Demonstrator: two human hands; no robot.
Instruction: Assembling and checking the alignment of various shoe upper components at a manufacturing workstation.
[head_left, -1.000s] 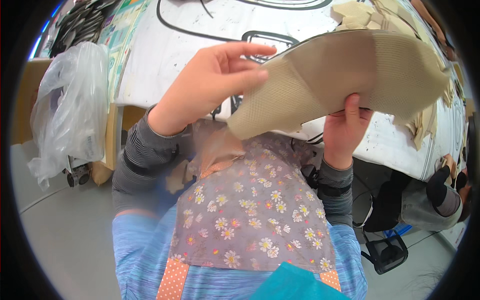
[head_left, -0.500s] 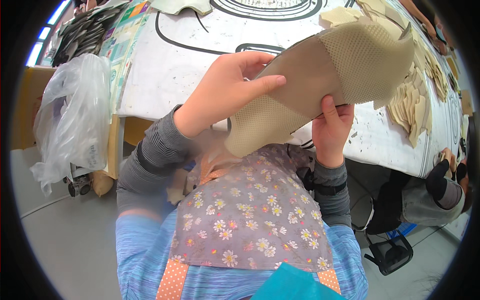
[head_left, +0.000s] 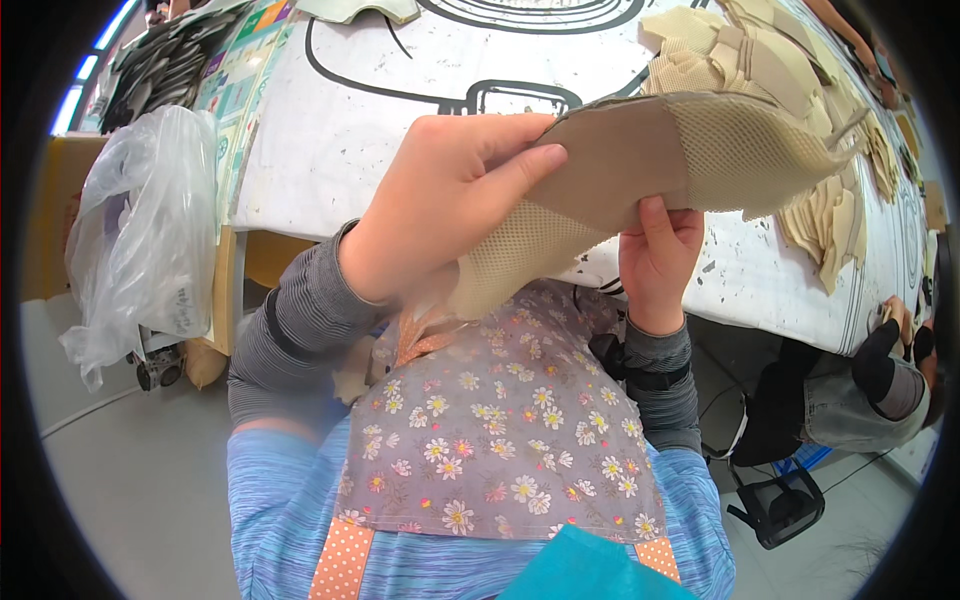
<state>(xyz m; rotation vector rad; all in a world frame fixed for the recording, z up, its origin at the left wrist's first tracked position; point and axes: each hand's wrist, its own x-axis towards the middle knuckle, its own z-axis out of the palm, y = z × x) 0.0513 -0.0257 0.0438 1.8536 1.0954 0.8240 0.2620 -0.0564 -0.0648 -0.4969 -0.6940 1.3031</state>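
Both hands hold up a beige mesh fabric piece (head_left: 625, 160), with mesh at both ends and a smooth brown panel in the middle. Its outline resembles a shoe upper. My left hand (head_left: 435, 200) pinches the upper edge near the panel, thumb on the facing side and fingers behind. At the lower edge, my right hand (head_left: 660, 265) grips with its thumb in front; its other fingers are partly hidden behind the piece. The far end curls upward at the right, over the table's near side.
Stacks of similar beige pieces (head_left: 825, 225) lie on the right of the white table (head_left: 370, 150). A pale piece (head_left: 360, 8) rests at the far edge. At left are dark stacked pieces (head_left: 165, 70) and a clear plastic bag (head_left: 145, 220). Another person (head_left: 870, 395) sits at the right.
The piece has tilted, its right end dropping, so its face looks narrower and more of the beige stacks behind shows. Both hands keep their hold; the left wrist has shifted slightly downward.
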